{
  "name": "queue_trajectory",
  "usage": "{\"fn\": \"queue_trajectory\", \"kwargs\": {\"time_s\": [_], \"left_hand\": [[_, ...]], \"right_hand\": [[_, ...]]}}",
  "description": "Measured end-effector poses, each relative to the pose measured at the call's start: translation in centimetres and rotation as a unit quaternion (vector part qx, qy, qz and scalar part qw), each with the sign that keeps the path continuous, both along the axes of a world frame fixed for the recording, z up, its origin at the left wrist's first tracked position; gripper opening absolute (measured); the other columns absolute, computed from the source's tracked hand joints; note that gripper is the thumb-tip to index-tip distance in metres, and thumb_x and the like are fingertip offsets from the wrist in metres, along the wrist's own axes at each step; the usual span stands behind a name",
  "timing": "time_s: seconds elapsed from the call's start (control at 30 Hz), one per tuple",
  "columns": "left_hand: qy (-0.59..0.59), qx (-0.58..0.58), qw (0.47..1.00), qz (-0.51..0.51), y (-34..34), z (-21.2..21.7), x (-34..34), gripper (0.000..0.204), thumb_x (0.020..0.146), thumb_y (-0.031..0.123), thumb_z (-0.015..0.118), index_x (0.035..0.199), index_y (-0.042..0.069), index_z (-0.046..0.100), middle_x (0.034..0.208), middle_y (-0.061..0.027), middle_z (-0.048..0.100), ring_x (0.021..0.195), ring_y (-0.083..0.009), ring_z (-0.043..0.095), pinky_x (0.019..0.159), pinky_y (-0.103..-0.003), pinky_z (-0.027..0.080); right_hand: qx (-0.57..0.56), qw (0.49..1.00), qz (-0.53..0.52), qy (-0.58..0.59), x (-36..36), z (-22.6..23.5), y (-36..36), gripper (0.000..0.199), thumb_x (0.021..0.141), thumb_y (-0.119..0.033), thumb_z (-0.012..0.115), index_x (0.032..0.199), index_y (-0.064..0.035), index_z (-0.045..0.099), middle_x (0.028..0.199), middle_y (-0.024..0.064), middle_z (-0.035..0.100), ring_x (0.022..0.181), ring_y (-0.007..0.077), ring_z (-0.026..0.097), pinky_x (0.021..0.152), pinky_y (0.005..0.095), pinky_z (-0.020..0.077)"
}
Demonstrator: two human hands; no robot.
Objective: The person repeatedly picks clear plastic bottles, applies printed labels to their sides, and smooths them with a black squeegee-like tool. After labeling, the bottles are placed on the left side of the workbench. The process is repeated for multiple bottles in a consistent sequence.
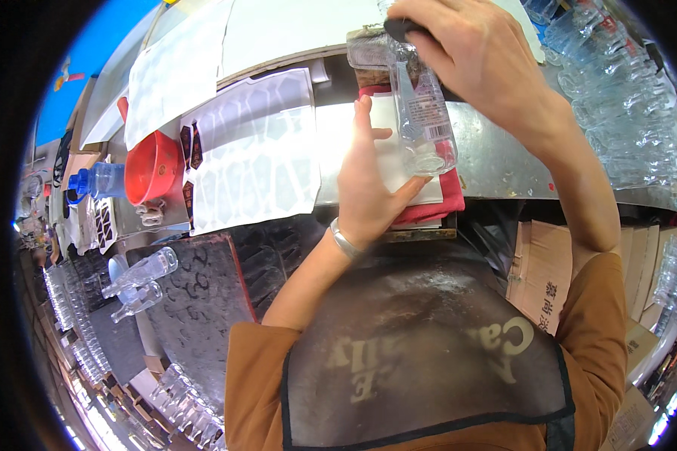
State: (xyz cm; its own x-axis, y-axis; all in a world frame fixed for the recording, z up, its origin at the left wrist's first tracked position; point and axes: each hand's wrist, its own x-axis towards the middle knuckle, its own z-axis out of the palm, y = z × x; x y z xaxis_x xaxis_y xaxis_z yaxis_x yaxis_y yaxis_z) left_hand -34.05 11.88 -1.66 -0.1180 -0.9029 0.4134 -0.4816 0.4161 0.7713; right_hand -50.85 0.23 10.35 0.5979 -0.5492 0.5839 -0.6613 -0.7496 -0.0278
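A clear glass bottle [421, 113] with small dark print and a barcode lies on a stack of white paper and red cloth [453, 197], its base toward me. My left hand [368, 177] is at its left side, open. The fingers are stretched out, and the thumb reaches to the bottle's base. Over the neck end my right hand [478, 56] is closed on a black rounded piece [401, 28], whose kind I cannot make out. That hand hides part of the bottle's neck. Beyond the stack sits a worn block wrapped in cloth [370, 52].
Left of the stack lie label sheets [252, 150] and an orange-red bowl [152, 167], with a blue-capped plastic bottle [105, 182] beside it. Many clear bottles [617, 98] crowd the right side. Two bottles [143, 272] lie at lower left. A cardboard box [534, 263] stands near my right arm.
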Motion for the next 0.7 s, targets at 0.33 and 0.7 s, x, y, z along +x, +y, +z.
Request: {"fn": "queue_trajectory", "kwargs": {"time_s": [0.33, 0.7], "left_hand": [[0.005, -0.013, 1.0, -0.012, 0.0, -1.1, 1.2, 0.13, 0.065, 0.007, 0.09, 0.159, -0.001, 0.0, 0.16, -0.0298, 0.025, 0.102, -0.022, 0.064, 0.081, -0.031, 0.052], [0.021, 0.036, 0.998, -0.045, -0.1, -1.3, 2.4, 0.124, 0.068, -0.006, 0.08, 0.161, 0.005, -0.002, 0.162, -0.0244, 0.024, 0.108, -0.0233, 0.066, 0.086, -0.033, 0.053]], "right_hand": [[0.09, 0.989, 0.115, 0.01, -0.5, -3.1, 3.5, 0.021, 0.074, -0.006, 0.074, 0.094, -0.0102, 0.068, 0.096, 0.0055, 0.069, 0.086, 0.0269, 0.065, 0.076, 0.0349, 0.0545], [0.149, 0.968, 0.186, -0.081, -1.7, -4.7, 4.0, 0.023, 0.074, -0.002, 0.073, 0.096, -0.0073, 0.071, 0.093, 0.0055, 0.068, 0.086, 0.0266, 0.065, 0.078, 0.036, 0.0549]]}}
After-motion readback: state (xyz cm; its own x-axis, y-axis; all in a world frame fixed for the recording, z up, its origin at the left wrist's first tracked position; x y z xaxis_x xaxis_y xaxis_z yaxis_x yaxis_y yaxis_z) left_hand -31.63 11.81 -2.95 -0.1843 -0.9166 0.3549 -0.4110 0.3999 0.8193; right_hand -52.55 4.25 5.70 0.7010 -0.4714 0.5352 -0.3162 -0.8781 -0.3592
